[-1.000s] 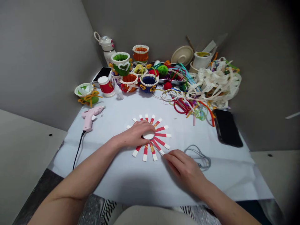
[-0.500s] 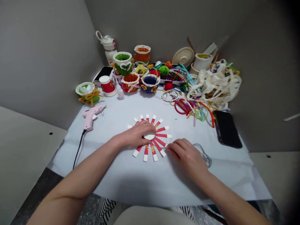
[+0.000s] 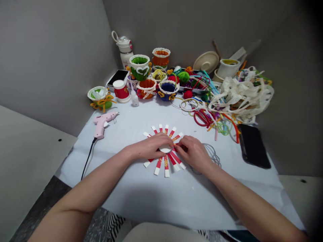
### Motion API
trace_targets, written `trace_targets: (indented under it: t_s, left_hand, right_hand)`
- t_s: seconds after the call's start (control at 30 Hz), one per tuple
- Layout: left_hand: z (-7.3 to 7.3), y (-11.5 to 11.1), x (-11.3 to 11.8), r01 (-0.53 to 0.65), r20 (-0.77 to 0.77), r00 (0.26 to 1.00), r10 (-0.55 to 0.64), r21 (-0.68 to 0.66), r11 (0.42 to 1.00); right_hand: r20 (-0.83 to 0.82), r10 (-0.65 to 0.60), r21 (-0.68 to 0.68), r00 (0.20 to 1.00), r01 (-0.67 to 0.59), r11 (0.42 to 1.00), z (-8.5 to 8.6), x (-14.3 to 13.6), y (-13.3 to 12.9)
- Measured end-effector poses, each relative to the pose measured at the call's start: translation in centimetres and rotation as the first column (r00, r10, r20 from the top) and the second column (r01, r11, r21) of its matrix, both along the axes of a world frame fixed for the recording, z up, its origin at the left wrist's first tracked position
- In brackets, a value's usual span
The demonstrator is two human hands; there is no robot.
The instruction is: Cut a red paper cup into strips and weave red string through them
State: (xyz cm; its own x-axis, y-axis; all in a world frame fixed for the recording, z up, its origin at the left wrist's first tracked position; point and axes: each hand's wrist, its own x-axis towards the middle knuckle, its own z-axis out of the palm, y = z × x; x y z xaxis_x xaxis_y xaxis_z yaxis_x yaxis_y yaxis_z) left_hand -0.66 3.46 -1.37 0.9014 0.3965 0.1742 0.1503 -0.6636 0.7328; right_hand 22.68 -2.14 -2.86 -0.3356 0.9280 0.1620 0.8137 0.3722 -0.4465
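I'm seeing the cut cup (image 3: 166,149) lying splayed mid-bench (image 3: 141,201), the left hand (image 3: 152,146) resting on it, fingers apart. The right hand (image 3: 194,151) is meeting the strips (image 3: 166,165) — whether its fingers are pinching, I can't tell. With weak left pressure, any tug could be skewing the cup.

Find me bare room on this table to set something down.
Bare patches: between the pink glue gun and splayed paper cup; nearer you, between your forearms; and between your right forearm and the black smartphone. Crowded: the back, with decorated pots, yarn balls and lace trim.
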Motion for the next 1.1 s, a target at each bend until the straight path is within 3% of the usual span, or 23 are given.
trace_targets:
  t_s: [0.23, 0.4, 0.53, 0.73, 0.93, 1.1]
  left_hand:
    - [0.1, -0.5, 0.1, -0.068, 0.012, 0.998, 0.068, 0.022, 0.997]
    - [0.7, -1.5, 0.9, -0.205, -0.078, 0.974, 0.213, 0.103, 0.973]
    - [-0.1, -2.2, 1.6, -0.335, -0.164, 0.921, 0.352, 0.123, 0.934]
    - [-0.9, -2.4, 1.9, -0.332, -0.149, 0.93, 0.337, 0.056, 0.942]
    - [-1.1, -2.1, 1.9, -0.319, -0.154, 0.935, 0.32, 0.035, 0.947]
    - [-0.8, -2.1, 1.7, -0.3, -0.136, 0.944, 0.3, 0.024, 0.954]
  right_hand:
    - [-0.066, 0.108, 0.023, 0.992, -0.106, 0.994, 1.2, -0.4, -1.1]
    - [-0.075, 0.14, 0.048, 0.987, -0.136, 0.99, 0.9, -0.6, -1.2]
    - [-0.053, 0.141, 0.032, 0.989, -0.139, 0.99, 0.4, -0.6, -1.4]
    - [-0.039, 0.161, -0.005, 0.986, -0.162, 0.987, 0.8, -0.9, -1.5]
    - [-0.009, 0.107, 0.023, 0.994, -0.107, 0.994, 0.7, -1.8, -1.6]
    - [-0.042, 0.107, -0.092, 0.993, -0.11, 0.99, 0.7, -1.3, -1.5]
